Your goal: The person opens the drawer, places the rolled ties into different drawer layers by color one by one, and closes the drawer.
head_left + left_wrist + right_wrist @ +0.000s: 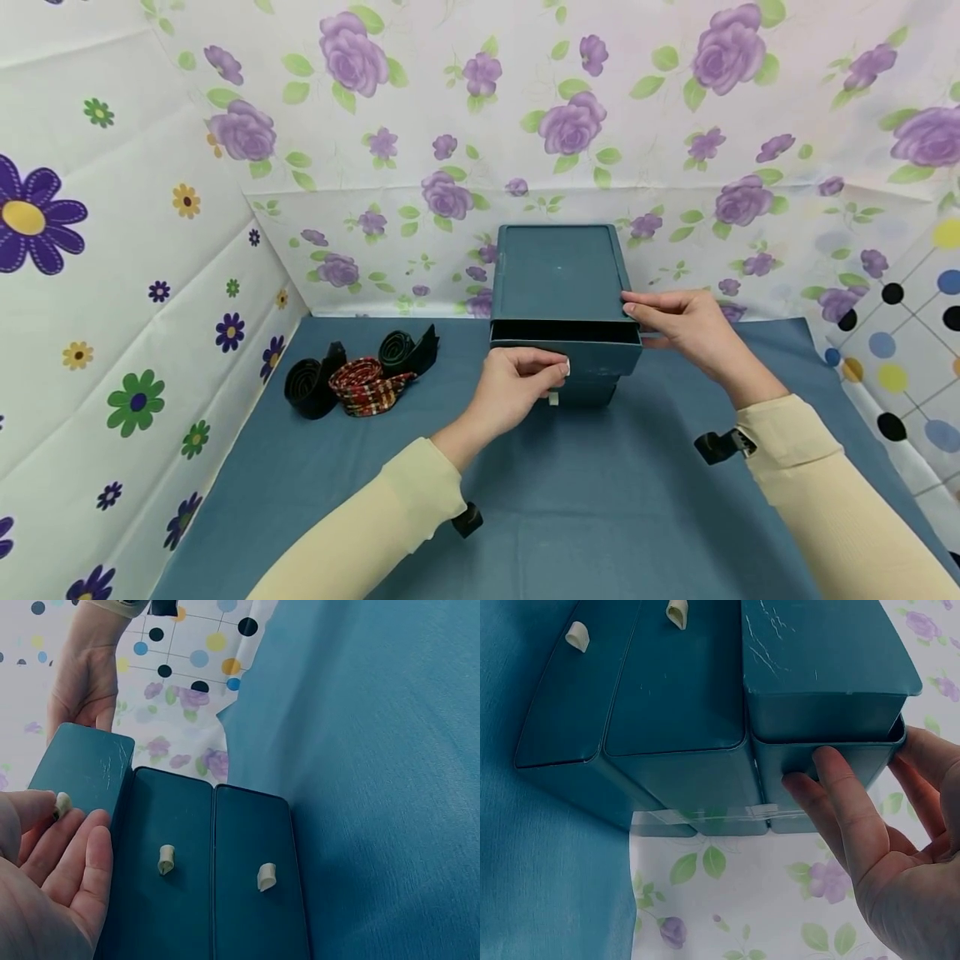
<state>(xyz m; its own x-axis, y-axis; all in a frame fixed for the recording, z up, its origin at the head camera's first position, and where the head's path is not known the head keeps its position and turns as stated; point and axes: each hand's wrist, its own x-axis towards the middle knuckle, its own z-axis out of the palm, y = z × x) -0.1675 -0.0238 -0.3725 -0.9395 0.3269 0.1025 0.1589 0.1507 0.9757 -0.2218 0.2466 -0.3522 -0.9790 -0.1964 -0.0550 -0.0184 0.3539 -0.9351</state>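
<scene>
A dark teal drawer box [558, 271] stands against the back wall, its top drawer [592, 357] pulled partway out with a dark gap behind the front. My left hand [517, 379] pinches the pale pull tab [63, 804] of that drawer between thumb and fingers. At the box's right upper edge, my right hand [686, 329] grips the casing, thumb on the top and fingers along the side [840, 795]. Two lower drawer fronts, the middle one [150, 817] and the bottom one [251, 825], sit flush, each with a pale tab.
Left of the box lie three rolled fabric strips that look like neckties: black [309, 387], red plaid [367, 387] and dark green [408, 352]. A blue cloth [592, 517] covers the table. Flower-patterned sheets [420, 108] hang behind and at the left.
</scene>
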